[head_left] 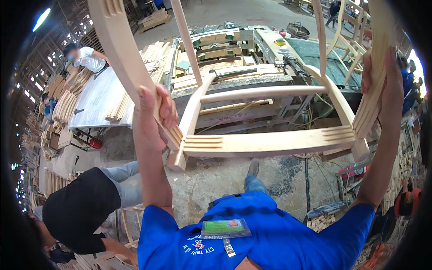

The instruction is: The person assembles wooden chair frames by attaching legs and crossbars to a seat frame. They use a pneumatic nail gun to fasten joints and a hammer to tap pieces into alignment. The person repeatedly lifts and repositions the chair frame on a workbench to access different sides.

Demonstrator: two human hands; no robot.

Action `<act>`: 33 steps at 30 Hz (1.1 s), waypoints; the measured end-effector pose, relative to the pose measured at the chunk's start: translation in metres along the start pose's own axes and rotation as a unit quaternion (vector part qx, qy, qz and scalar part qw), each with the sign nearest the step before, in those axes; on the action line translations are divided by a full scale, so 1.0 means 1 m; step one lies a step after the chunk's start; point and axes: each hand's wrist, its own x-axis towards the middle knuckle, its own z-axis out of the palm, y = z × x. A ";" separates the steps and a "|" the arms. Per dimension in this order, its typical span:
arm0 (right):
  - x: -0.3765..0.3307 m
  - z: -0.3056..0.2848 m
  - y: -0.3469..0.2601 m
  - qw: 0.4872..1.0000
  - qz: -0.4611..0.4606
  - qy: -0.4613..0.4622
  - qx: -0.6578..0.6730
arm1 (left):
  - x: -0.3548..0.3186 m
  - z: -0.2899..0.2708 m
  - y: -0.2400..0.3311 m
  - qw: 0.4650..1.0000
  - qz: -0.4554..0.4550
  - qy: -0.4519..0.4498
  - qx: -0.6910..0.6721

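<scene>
Raised in front of me is a pale wooden chair frame [270, 143], with grooves cut near both ends of its near rail. My left hand [148, 119] is wrapped round its left curved upright, just above the corner joint. On the opposite side, my right hand [390, 85] grips the right upright, higher up, with the fingers curled round the wood. Beyond the frame's thin crossbar, a hammer [236, 72] lies on the workbench [281, 49].
A person in a black shirt [85, 204] bends close at my left. Farther left, another person [90, 60] leans by a pale table [101, 103] bearing wooden strips [120, 105]. Another chair frame [348, 49] stands at the far right. A hammer [77, 159] lies on the floor.
</scene>
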 end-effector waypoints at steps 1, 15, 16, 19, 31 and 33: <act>0.020 0.004 0.017 1.000 -0.005 -0.006 0.004 | 0.024 -0.003 -0.010 1.000 0.006 0.001 0.000; 0.326 0.131 0.226 0.983 -0.059 -0.111 0.136 | 0.304 -0.035 -0.139 0.993 0.019 0.082 0.085; 0.344 0.143 0.239 0.983 -0.044 -0.104 0.145 | 0.322 -0.039 -0.147 0.991 0.007 0.097 0.088; 0.380 0.187 0.282 0.981 -0.001 -0.116 0.153 | 0.361 -0.067 -0.175 0.985 -0.044 0.139 0.096; 0.493 0.333 0.458 0.987 0.107 -0.113 0.037 | 0.520 -0.187 -0.332 0.955 -0.211 0.160 0.134; 0.504 0.351 0.477 0.983 0.139 -0.119 0.007 | 0.536 -0.201 -0.355 0.951 -0.239 0.150 0.123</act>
